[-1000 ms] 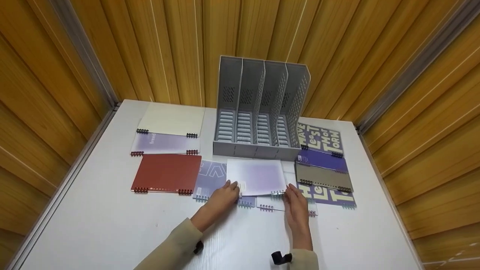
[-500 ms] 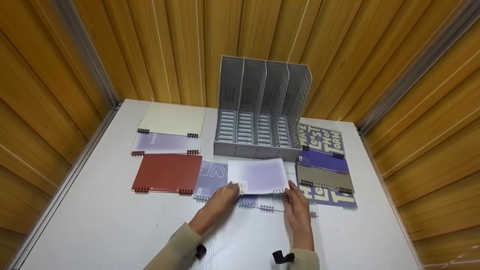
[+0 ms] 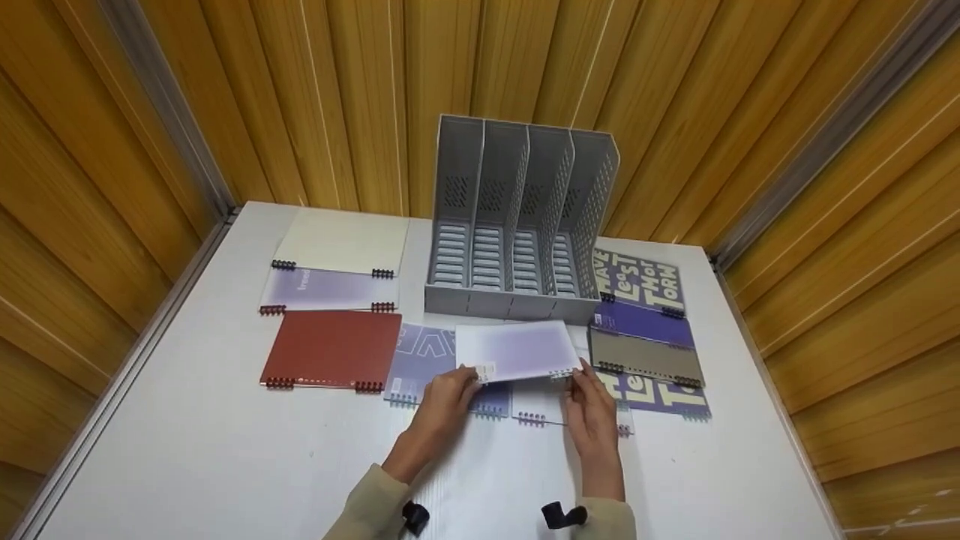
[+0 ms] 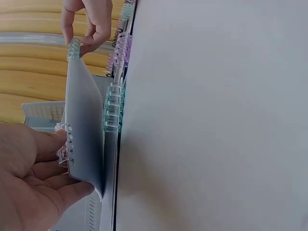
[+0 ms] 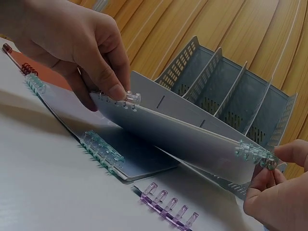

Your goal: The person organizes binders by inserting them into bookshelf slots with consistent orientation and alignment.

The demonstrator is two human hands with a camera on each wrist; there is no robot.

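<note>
A white and pale-purple loose-leaf notebook is held by both hands, its ringed near edge raised and tilted. My left hand pinches the left near corner at the clear rings, thumb on one face and fingers on the other, as the left wrist view shows. My right hand grips the right near corner by the greenish rings. Below lie a blue-purple notebook with green rings and a whitish notebook with purple rings. The held notebook's far part covers some of both.
Behind stands a grey file organizer with several upright compartments. A red notebook, a cream one and a lilac one lie left. Lettered notebooks, a dark purple one and a brown one overlap at right.
The notebook's near edge has risen and tilted up in both hands. My left hand has turned slightly more upright, while the right has shifted only a little. The other notebooks stay in place.
</note>
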